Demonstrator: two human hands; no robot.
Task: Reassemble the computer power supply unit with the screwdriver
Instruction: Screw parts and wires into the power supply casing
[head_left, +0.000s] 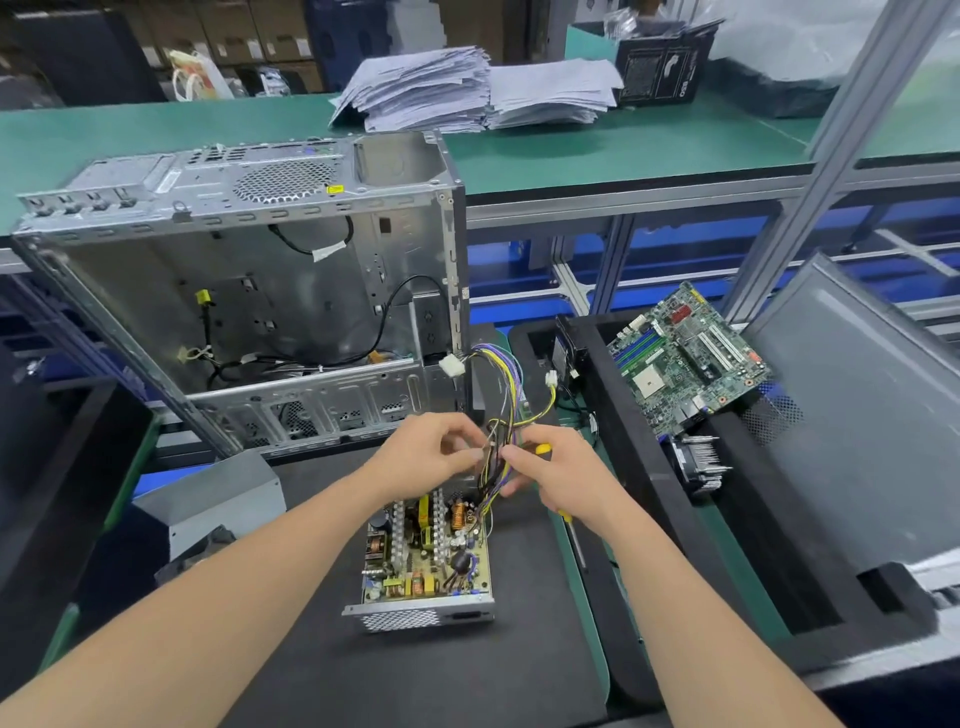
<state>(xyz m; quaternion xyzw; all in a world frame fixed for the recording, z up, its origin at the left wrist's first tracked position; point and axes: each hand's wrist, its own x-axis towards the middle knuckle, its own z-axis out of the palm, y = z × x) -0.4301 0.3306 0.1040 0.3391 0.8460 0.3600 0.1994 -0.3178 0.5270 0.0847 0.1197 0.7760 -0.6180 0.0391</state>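
above the power supply (426, 566), left hand (431, 460) tight on wires (503, 395); right hand (569, 480) round screwdriver (543, 449)

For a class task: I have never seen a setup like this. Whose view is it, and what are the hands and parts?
One camera, worn on a person's head, looks down at their bare hands; there is no robot. On the black mat lies an open power supply, circuit board bare. The left hand pinches its wires; the right hand grips a yellow-handled screwdriver and touches them too. A grey cover lies left, a computer case stands behind, a motherboard rests at right.
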